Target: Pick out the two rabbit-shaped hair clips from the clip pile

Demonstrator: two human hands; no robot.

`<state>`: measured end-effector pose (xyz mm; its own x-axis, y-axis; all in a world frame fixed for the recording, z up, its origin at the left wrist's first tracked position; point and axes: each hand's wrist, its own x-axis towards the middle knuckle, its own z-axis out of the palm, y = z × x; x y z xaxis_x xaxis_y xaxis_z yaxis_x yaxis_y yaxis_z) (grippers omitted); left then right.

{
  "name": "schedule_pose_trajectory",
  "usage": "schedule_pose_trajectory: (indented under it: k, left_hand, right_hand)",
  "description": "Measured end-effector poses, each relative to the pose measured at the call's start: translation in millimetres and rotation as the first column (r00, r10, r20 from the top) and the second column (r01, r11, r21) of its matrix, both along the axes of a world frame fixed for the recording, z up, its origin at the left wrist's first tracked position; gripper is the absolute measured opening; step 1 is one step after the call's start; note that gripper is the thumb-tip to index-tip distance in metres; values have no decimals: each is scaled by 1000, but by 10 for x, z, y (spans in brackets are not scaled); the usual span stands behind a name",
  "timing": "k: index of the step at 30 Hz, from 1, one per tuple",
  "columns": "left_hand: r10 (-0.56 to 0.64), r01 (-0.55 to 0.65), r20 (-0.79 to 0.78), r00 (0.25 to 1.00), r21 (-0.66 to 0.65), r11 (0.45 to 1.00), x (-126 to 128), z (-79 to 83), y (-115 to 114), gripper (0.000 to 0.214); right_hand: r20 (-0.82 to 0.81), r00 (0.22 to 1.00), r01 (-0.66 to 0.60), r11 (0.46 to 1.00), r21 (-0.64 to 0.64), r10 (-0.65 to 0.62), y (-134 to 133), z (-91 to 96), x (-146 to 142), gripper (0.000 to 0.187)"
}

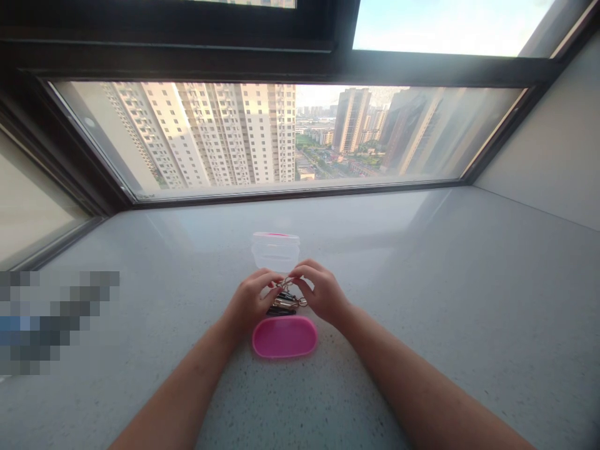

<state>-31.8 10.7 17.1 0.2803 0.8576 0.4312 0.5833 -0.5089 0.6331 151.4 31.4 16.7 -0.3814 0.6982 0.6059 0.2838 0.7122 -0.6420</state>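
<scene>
Item under inspection: one gold piece (286,283), raised between the fingertips of both hands, directly above a small pile (281,306) on the sill (450,281). The piece is slender and wire-like, with a bright metallic finish and a curved, looped outline; its exact type is too small to determine.

The left hand (250,297) is drawn narrow, thumb and fingers pinching the piece from its left side. The right hand (325,295) is likewise narrow, thumb and forefinger gripping the piece from the opposite side — the two sets of fingertips nearly meet. Both forearms rest low across the view, bare to the lower edge.

The pile consists of black and gold parts lying loosely together, some long and dark, with a gold loop showing near the right thumb (the fingers partly cover the heap, so no count is possible).

Nearest the person is a pink tray (285,339) — oval, shallow, with a raised rim — just beside the pile; contact between them cannot be confirmed. Beyond the hands stands a translucent box (275,253) with a pink mark at its top. A dark-framed window (300,195) borders the far edge of the sill, with tall buildings outside.
</scene>
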Motion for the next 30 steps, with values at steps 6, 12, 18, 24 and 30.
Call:
schedule_pose_trajectory:
  k: [6,12,18,24,30]
  left_hand:
    - [28,-28,2,1000,-5,1000,-11,-5,6,17]
    - [63,-63,26,998,20,998,-9,16,0,19]
    - [-36,36,0,999,27,999,11,48,-31,22]
    - [92,-92,-14,996,-38,995,-26,-22,-34,22]
    - [136,-129,95,986,-75,989,-33,-56,-25,24]
  right_hand:
    - [-39,999,12,1000,13,-12,-1,6,6,17]
    - [-78,997,17,1000,16,-16,-15,16,-1,17]
    - [-65,997,-40,999,-19,39,-34,21,-15,15]
    - [94,991,-72,973,-220,95,62,-19,141,40]
    - [353,913,-120,963,-242,202,86,18,291,16]
